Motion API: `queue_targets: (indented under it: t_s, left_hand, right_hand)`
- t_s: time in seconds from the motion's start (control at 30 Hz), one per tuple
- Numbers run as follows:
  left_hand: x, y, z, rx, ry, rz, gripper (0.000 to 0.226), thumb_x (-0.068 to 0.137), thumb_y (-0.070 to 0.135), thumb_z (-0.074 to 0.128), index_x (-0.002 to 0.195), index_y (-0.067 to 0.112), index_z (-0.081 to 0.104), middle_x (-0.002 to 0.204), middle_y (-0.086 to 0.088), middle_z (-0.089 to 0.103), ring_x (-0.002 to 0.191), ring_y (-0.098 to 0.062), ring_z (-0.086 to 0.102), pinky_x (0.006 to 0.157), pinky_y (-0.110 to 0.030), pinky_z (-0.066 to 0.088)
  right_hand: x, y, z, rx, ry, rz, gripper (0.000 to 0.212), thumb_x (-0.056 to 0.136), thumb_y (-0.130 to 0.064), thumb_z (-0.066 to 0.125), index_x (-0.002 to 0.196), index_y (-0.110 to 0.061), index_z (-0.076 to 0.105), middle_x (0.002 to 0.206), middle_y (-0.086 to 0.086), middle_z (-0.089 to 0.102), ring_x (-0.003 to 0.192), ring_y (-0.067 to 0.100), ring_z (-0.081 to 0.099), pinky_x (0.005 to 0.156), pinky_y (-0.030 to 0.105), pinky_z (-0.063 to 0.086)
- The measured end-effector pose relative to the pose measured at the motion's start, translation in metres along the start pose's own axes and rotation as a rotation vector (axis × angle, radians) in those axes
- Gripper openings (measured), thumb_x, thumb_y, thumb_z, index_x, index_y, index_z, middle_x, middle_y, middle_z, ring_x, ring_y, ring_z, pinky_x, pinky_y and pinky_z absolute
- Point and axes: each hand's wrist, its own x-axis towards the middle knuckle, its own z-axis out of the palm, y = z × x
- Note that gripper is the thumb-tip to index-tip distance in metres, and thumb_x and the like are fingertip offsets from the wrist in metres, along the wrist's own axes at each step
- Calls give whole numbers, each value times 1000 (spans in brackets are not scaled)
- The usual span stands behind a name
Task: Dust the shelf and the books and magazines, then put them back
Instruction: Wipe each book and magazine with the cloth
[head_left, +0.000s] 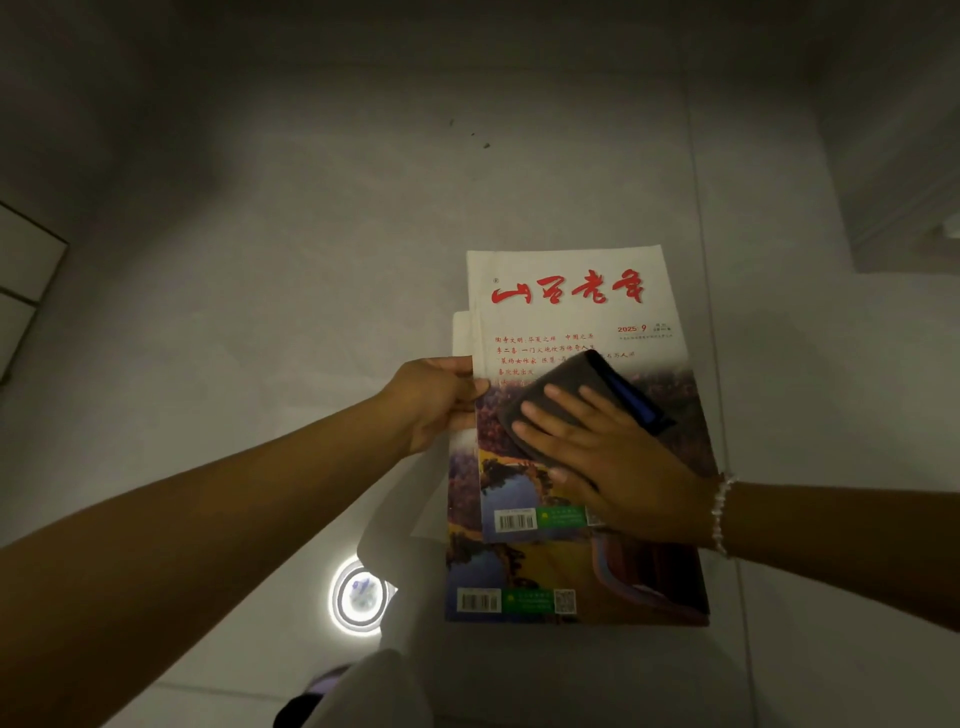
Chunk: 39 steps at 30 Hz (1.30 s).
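Magazines (571, 582) stacked on pale floor tiles (260, 260), left hand (434, 402) pinching the top magazine (566, 306) at its left edge, thumb on the cover, right hand (618, 467) pressing a dark cloth (576, 384) flat on that cover, fingers straight and spread, beaded bracelet (721, 512) on the right wrist.

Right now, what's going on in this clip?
A person is dusting magazines stacked on a pale tiled floor. The right hand lies flat on a dark folded cloth, pressing it onto the cover of the top magazine. The left hand pinches that magazine's left edge. A second magazine with a matching cover lies beneath, offset toward the person. No shelf is in view.
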Motion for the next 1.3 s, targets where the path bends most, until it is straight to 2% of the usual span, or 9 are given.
queue_targets:
  t_s: [0.1,0.23,0.3,0.47,0.63,0.77,0.97,1.2,1.3]
  left_hand:
    - [1,-2,-2,15,-13,9,27,91,-2,54,116,3,64,113,-12,68,99,-26,66,84,-42,56]
    - [0,-1,-4,-9,-48,-5,26,92,-2,53,115,3,64,110,-10,68,94,-22,67,80,-39,57]
    - [-1,1,-5,-19,-78,-14,25,92,-3,52,114,4,64,105,-9,70,90,-20,68,77,-35,58]
    - [-2,3,-7,-6,-130,-27,25,93,-1,50,112,6,66,101,-8,71,86,-18,68,70,-28,60]
    - [-2,5,-9,5,-168,-23,22,91,11,59,111,5,66,103,-10,72,83,-17,69,73,-28,59]
    - [-3,1,-3,83,-28,44,24,88,6,62,112,3,66,107,-12,70,82,-20,70,68,-30,60]
    - [-3,-1,0,143,33,63,25,89,8,62,113,5,66,113,-11,69,94,-26,69,85,-44,56]
    - [-3,0,1,159,51,54,27,89,8,61,116,4,64,116,-12,67,94,-26,68,82,-43,56]
    - [-4,-1,3,165,58,60,27,90,7,60,117,4,64,117,-12,67,93,-25,67,81,-41,55]
  right_hand:
    - [2,25,-10,-58,-40,-63,50,101,-40,16,148,-25,24,152,-5,25,143,16,13,117,36,3]
    - [9,42,-17,-85,18,160,54,101,-43,10,147,-18,27,149,5,36,141,25,22,115,37,6]
    - [11,27,-15,-43,29,174,53,101,-42,15,147,-18,27,150,4,35,142,25,21,116,37,5]
    - [18,-17,-6,55,-17,-13,52,100,-40,22,147,-21,28,153,-3,27,144,19,11,116,33,-3]
    - [26,-12,-12,44,-46,-125,52,100,-41,21,148,-21,27,154,-5,23,144,14,6,116,29,-6]
    - [14,-14,-9,-16,-78,-187,51,100,-41,23,147,-24,29,153,-5,28,144,17,12,118,33,-4]
    - [-25,3,-7,-48,-168,-344,46,101,-39,27,145,-28,32,152,-8,30,144,15,13,117,36,2]
    - [-62,50,-26,12,-159,-25,47,103,-42,18,150,-34,16,155,-9,23,146,11,6,118,31,-1]
    - [-63,38,-21,54,-98,88,48,103,-43,17,149,-30,19,154,-5,25,146,14,4,117,30,-5]
